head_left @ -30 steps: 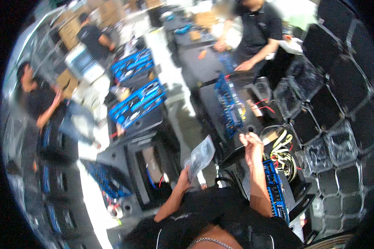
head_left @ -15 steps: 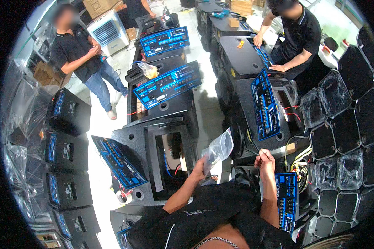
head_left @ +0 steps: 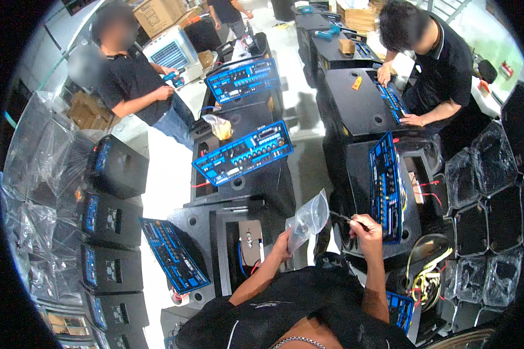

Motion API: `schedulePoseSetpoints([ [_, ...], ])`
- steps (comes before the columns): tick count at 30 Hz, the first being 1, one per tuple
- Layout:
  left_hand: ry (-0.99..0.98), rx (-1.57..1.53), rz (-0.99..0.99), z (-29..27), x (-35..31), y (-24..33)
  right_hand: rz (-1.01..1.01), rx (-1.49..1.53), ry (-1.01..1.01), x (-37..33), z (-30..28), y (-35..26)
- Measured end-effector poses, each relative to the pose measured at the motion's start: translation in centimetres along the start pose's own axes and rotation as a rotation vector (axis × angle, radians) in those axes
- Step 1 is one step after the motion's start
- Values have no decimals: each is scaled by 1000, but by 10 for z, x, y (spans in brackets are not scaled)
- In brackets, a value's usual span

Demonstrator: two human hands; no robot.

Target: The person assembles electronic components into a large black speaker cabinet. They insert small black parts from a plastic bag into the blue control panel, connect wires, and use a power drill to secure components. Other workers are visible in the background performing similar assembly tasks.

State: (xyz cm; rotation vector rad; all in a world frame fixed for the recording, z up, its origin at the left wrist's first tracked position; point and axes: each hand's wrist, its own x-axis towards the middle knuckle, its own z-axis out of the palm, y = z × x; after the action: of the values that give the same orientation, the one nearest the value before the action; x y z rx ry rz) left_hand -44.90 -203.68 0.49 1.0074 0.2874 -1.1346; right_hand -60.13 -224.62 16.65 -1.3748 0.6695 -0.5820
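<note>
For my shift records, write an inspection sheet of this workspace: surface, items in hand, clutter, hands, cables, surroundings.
Surface: black boxes, several bearing blue panels.
Items in hand: clear plastic bag; thin dark object, kind unclear.
Clutter: yellow item in plastic and small orange item, both on boxes.
Hands: left hand grips the bag; right hand grips the thin object.
Cables: pale yellow cables bundled at right; red wires near a box opening.
Surroundings: one co-worker at left, another at right, a third partly cut off behind.
</note>
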Motion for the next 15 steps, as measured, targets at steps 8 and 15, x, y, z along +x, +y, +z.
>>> schedulePoseSetpoints([
  [8, 73, 131, -74, 39, 32, 57, 68, 13, -87, 80, -6, -4],
  [15, 82, 9, -103, 48, 87, 81, 120, 53, -25, 120, -18, -10],
])
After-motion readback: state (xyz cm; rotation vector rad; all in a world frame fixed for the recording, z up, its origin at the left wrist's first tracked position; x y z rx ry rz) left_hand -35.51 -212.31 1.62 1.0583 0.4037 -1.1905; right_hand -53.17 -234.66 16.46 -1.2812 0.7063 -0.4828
